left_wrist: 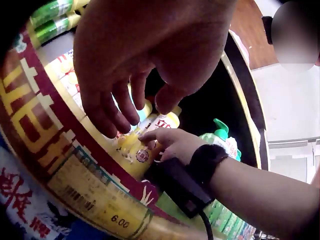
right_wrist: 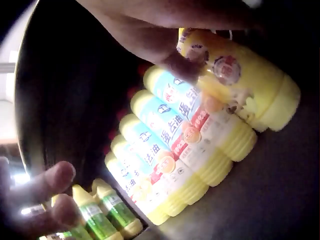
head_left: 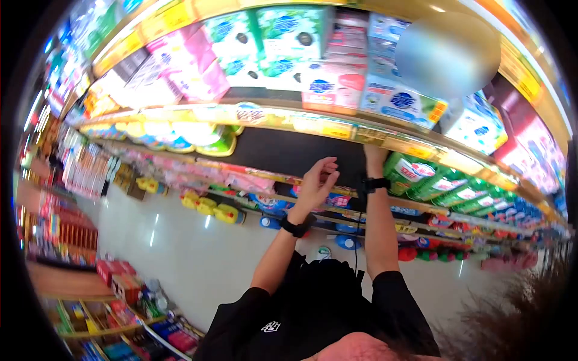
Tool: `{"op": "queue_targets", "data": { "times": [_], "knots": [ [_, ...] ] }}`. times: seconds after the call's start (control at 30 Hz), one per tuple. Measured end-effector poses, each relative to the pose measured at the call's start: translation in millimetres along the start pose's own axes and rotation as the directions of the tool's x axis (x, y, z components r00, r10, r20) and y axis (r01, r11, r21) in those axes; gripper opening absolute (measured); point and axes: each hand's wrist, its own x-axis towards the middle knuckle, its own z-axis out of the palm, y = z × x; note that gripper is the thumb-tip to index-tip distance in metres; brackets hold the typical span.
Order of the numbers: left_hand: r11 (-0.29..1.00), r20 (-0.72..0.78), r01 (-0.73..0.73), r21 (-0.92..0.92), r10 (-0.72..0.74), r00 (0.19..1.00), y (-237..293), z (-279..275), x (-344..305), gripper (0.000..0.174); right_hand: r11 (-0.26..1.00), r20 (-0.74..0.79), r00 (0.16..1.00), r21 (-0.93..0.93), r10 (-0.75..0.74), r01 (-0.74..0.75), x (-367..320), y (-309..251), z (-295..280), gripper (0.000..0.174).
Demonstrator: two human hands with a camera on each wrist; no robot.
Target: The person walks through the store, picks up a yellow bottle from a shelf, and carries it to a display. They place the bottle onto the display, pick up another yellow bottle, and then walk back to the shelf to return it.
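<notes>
My right hand reaches into the shelf and grips a yellow bottle with a printed label. The upper shelf hides most of this hand in the head view. Beside that bottle stands a row of yellow bottles with blue and white labels. My left hand hovers at the shelf's front edge, fingers loosely bent and holding nothing. Its fingers also show at the lower left of the right wrist view.
Green packs fill the shelf right of my right arm. Boxed goods line the shelf above, whose front edge overhangs my hands. A price tag runs along the front. Green-labelled bottles stand farther along.
</notes>
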Motion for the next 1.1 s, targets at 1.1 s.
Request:
{"op": "queue_targets", "data": {
  "times": [1.1],
  "knots": [
    [0.936,-0.408,0.086,0.343,0.066,0.910,23,-175,-235,0.069,0.466,0.367,0.590,0.885,-0.719,0.017,-149,-317,-172,0.067]
  ]
}}
